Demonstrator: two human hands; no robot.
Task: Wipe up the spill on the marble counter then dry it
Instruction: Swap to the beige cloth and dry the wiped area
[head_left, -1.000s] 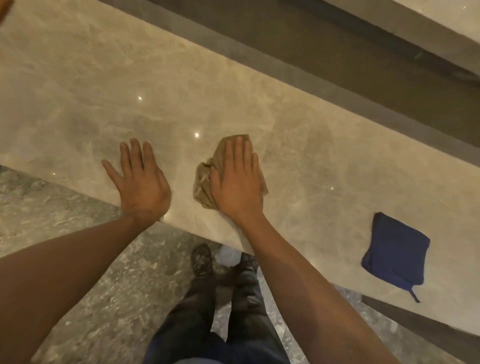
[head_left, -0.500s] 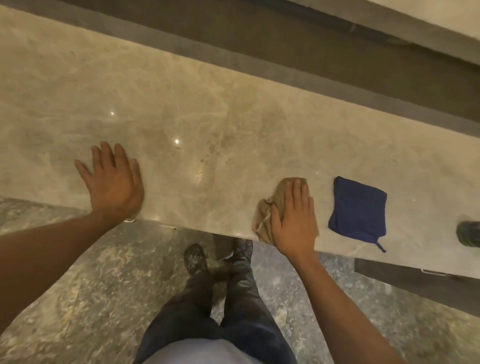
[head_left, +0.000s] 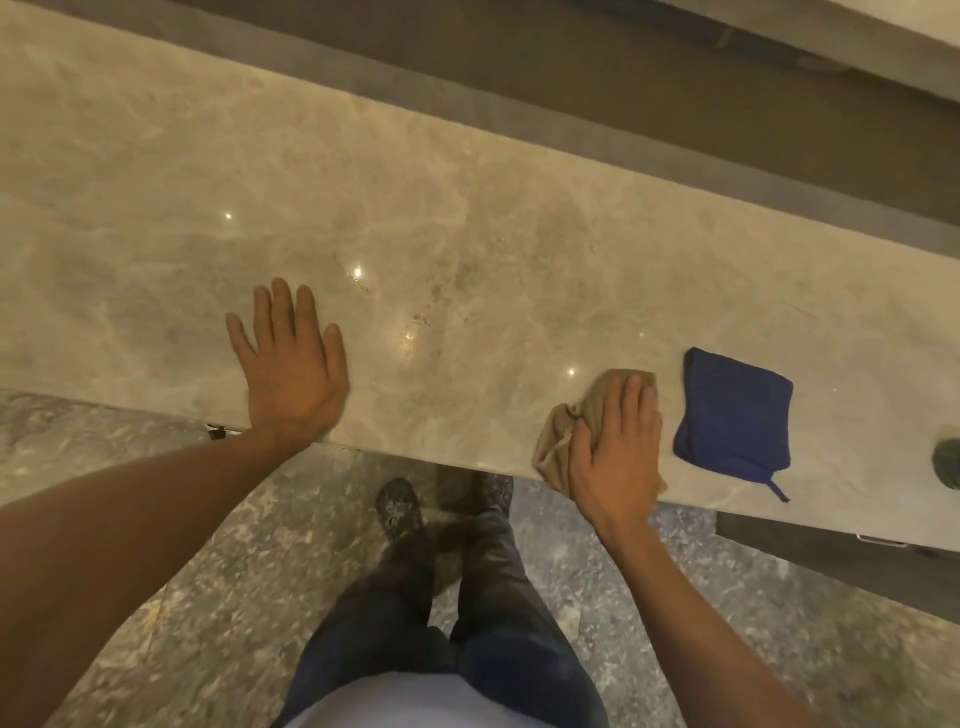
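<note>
The beige marble counter (head_left: 363, 182) runs across the view, with a few small wet droplets (head_left: 421, 319) near its middle. My right hand (head_left: 618, 447) lies flat on a crumpled tan cloth (head_left: 558, 441) at the counter's near edge, pressing it down. A folded dark blue cloth (head_left: 735, 410) lies just right of that hand, not touched. My left hand (head_left: 291, 369) rests flat on the marble near the front edge, fingers spread, holding nothing.
A dark green round object (head_left: 948, 462) sits at the right frame edge on the counter. A dark ledge (head_left: 623, 98) runs behind the counter. Below the edge are the mottled stone floor (head_left: 234, 597), my legs and shoes (head_left: 400, 509), and a dark cabinet front (head_left: 831, 551).
My right hand slid the tan cloth to the right along the front edge, ending beside the blue cloth. The left hand stayed flat on the marble.
</note>
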